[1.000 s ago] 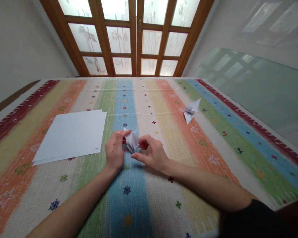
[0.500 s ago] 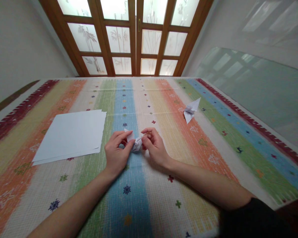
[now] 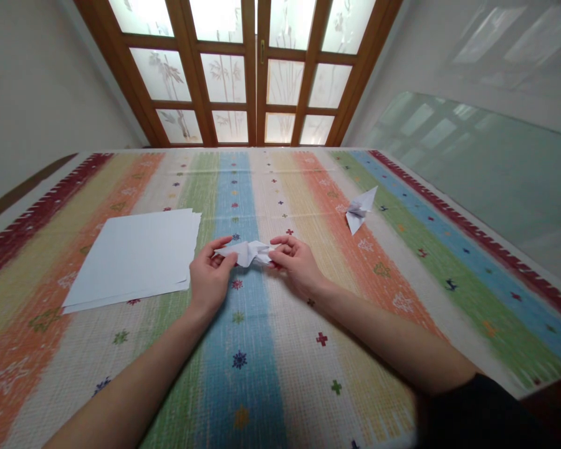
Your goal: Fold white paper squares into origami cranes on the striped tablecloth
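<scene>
A small folded piece of white paper (image 3: 249, 252) spans the gap between my two hands, above the blue stripe of the cloth. My left hand (image 3: 210, 271) pinches its left end between thumb and fingers. At the opposite end, my right hand (image 3: 299, 262) grips the paper with thumb and curled fingers. The fingers cover both tips, while the creased middle shows. Off to the right lies another folded white paper figure (image 3: 361, 209) with pointed, wing-like parts, touched by neither hand.
A stack of white paper sheets (image 3: 135, 259) lies left of my hands, its edges slightly uneven. The striped tablecloth (image 3: 308, 368) covers the table. Beyond the far edge stand wooden doors with frosted panes (image 3: 224, 78); a glass panel (image 3: 477, 156) leans along the right wall.
My hands have spread slightly apart, the left moving left. The folded paper between them now lies stretched more sideways, with more of its middle showing.
</scene>
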Motion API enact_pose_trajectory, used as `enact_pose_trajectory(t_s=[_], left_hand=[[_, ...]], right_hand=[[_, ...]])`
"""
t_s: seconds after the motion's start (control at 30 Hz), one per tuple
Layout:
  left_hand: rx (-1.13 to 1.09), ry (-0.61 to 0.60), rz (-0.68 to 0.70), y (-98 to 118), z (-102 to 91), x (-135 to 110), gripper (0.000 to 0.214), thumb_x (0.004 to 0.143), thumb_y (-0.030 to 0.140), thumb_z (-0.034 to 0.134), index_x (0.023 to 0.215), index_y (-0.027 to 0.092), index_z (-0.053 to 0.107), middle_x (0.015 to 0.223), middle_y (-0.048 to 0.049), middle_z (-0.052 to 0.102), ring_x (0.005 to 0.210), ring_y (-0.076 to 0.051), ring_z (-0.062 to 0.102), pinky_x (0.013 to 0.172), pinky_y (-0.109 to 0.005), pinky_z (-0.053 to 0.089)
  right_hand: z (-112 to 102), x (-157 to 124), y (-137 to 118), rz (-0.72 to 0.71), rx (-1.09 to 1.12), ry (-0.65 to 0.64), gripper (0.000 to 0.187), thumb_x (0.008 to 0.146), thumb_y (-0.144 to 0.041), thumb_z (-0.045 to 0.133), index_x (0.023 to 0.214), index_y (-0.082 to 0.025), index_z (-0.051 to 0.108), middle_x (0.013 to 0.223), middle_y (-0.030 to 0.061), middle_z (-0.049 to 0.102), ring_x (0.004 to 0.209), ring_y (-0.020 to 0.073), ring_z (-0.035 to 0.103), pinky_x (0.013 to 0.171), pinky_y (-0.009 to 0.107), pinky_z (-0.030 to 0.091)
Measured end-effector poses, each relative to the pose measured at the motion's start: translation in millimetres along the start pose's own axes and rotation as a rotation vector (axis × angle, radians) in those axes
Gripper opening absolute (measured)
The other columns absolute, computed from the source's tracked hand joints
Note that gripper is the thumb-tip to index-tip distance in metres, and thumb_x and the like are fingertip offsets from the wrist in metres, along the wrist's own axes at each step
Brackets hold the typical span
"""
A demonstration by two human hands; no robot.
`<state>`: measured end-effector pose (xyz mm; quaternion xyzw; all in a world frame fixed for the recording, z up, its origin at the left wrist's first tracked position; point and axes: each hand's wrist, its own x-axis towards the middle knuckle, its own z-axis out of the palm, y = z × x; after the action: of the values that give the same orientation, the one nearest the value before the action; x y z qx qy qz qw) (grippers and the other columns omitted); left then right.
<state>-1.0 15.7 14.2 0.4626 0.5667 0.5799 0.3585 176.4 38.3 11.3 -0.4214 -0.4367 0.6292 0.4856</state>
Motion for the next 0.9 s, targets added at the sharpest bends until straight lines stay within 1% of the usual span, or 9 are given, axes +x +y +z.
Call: enact_pose_trajectory(t_s=[0.1, 0.17, 0.23, 0.3, 0.4, 0.6, 0.7, 0.8, 0.9], left_hand=[[0.08, -0.062, -0.108, 0, -5.8, 8, 0.028, 0.068, 0.032, 0.073, 0.088, 0.013, 0.07, 0.055, -0.0002, 0.065, 0.052, -0.016, 0.062, 0.054, -0.026, 0.048], [0.111, -0.107, -0.137, 2, -9.0, 11, 0.025, 0.066, 0.034, 0.074, 0.081, 0.014, 0.069, 0.053, -0.0007, 0.066, 0.051, -0.016, 0.061, 0.054, -0.026, 0.048], [0.123, -0.171, -0.14, 3, -11.4, 14, 0.022, 0.067, 0.035, 0.073, 0.074, 0.015, 0.068, 0.051, -0.0007, 0.065, 0.048, -0.016, 0.06, 0.051, -0.026, 0.047], [0.09, -0.268, -0.173, 3, -13.2, 15, 0.022, 0.071, 0.037, 0.071, 0.07, 0.015, 0.066, 0.049, -0.0012, 0.063, 0.044, -0.015, 0.058, 0.046, -0.025, 0.045], [-0.008, -0.386, -0.262, 2, -14.6, 16, 0.028, 0.076, 0.042, 0.067, 0.068, 0.015, 0.062, 0.048, -0.0026, 0.061, 0.039, -0.014, 0.057, 0.041, -0.024, 0.043], [-0.029, -0.498, -0.334, 0, -15.5, 18, 0.034, 0.079, 0.044, 0.069, 0.064, 0.016, 0.056, 0.045, -0.0017, 0.058, 0.039, -0.012, 0.057, 0.038, -0.019, 0.037], [-0.114, -0.507, -0.354, 2, -17.1, 19, 0.036, 0.076, 0.045, 0.071, 0.061, 0.016, 0.055, 0.047, 0.0007, 0.055, 0.037, -0.009, 0.05, 0.037, -0.018, 0.035], [-0.243, -0.449, -0.364, 4, -19.5, 22, 0.036, 0.068, 0.044, 0.077, 0.061, 0.016, 0.056, 0.052, 0.0014, 0.055, 0.039, -0.008, 0.047, 0.038, -0.019, 0.035], [-0.316, -0.39, -0.351, 6, -21.2, 24, 0.034, 0.063, 0.043, 0.08, 0.062, 0.016, 0.059, 0.055, 0.0012, 0.055, 0.045, -0.009, 0.048, 0.041, -0.02, 0.036]], right_hand=[[-4, 1, -8, 0.071, -0.08, -0.034, 0.034, 0.061, -0.022, 0.079, 0.091, -0.016, 0.063, 0.056, -0.0064, 0.057, 0.048, 0.0078, 0.051, 0.047, 0.021, 0.04], [-8, 2, -11, 0.125, -0.116, -0.06, 0.03, 0.062, -0.021, 0.079, 0.089, -0.015, 0.066, 0.057, -0.0045, 0.059, 0.048, 0.0072, 0.05, 0.046, 0.021, 0.039], [-12, 5, -12, 0.189, -0.161, -0.122, 0.02, 0.067, -0.026, 0.078, 0.078, -0.015, 0.065, 0.056, -0.0028, 0.058, 0.047, 0.0071, 0.049, 0.044, 0.021, 0.038], [-16, 8, -13, 0.232, -0.197, -0.188, 0.024, 0.072, -0.035, 0.076, 0.066, -0.017, 0.061, 0.051, -0.0027, 0.055, 0.044, 0.0072, 0.047, 0.041, 0.021, 0.036], [-20, 13, -13, 0.196, -0.194, -0.236, 0.035, 0.074, -0.044, 0.074, 0.061, -0.019, 0.055, 0.052, -0.0026, 0.055, 0.045, 0.0075, 0.047, 0.043, 0.021, 0.037], [-22, 16, -13, 0.102, -0.11, -0.232, 0.039, 0.07, -0.052, 0.076, 0.067, -0.02, 0.055, 0.064, -0.0008, 0.06, 0.056, 0.0107, 0.055, 0.053, 0.024, 0.044], [-25, 18, -15, 0.029, -0.12, -0.225, 0.039, 0.071, -0.053, 0.074, 0.068, -0.02, 0.056, 0.068, -0.0007, 0.06, 0.061, 0.0113, 0.056, 0.061, 0.026, 0.047], [-32, 22, -21, -0.029, -0.127, -0.23, 0.039, 0.071, -0.054, 0.073, 0.064, -0.02, 0.055, 0.07, -0.0004, 0.059, 0.066, 0.0121, 0.056, 0.065, 0.028, 0.047], [-38, 25, -28, -0.063, -0.114, -0.245, 0.038, 0.07, -0.054, 0.074, 0.066, -0.02, 0.058, 0.071, -0.0007, 0.057, 0.066, 0.0122, 0.054, 0.067, 0.029, 0.046]])
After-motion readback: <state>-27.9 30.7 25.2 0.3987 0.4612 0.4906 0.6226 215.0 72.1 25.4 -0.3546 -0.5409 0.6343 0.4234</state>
